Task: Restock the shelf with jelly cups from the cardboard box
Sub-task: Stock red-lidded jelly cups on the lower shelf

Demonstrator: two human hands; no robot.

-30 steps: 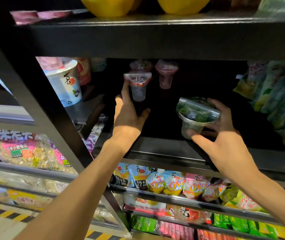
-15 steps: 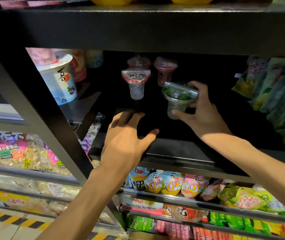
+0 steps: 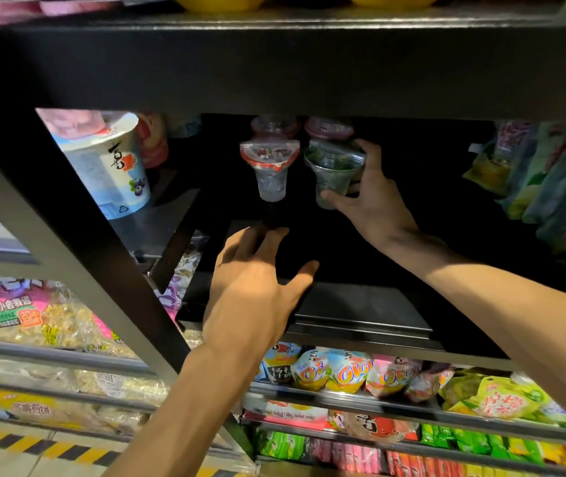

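The right hand [image 3: 374, 197] grips a green-lidded jelly cup [image 3: 333, 173], thumb under its base and fingers curled behind the rim, deep on the dark shelf [image 3: 360, 315]. At its nine o'clock, just beside it, a red-lidded jelly cup [image 3: 269, 170] stands upright. The left hand [image 3: 257, 284] hovers at six o'clock of that cup, fingers spread and relaxed, holding nothing.

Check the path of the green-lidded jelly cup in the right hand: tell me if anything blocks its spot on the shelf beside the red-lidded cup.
Nothing visible does. The right hand holds the green-lidded cup right of the red-lidded cup, in front of a pink-lidded cup. The left hand is lower, nearer the shelf's front edge.
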